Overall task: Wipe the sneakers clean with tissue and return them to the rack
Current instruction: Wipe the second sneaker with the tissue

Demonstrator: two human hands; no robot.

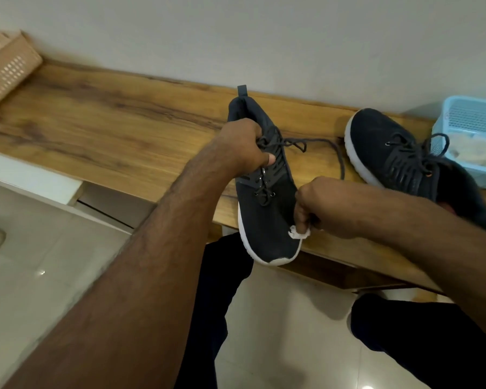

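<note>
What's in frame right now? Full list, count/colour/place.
held sneaker: 1, dark navy with white sole, lifted over the shelf's front edge, toe toward the camera
second sneaker: 1, same colours, resting on the shelf at right
tissue: 1, white, pressed against the held sneaker near the toe
wooden shelf: 1, brown, along the wall
blue basket: 1, light blue, far right on the shelf, white material inside
beige basket: 1, far left on the shelf
floor: pale tiles, below
left hand: grips the held sneaker at the laces
right hand: pinches the tissue
</note>
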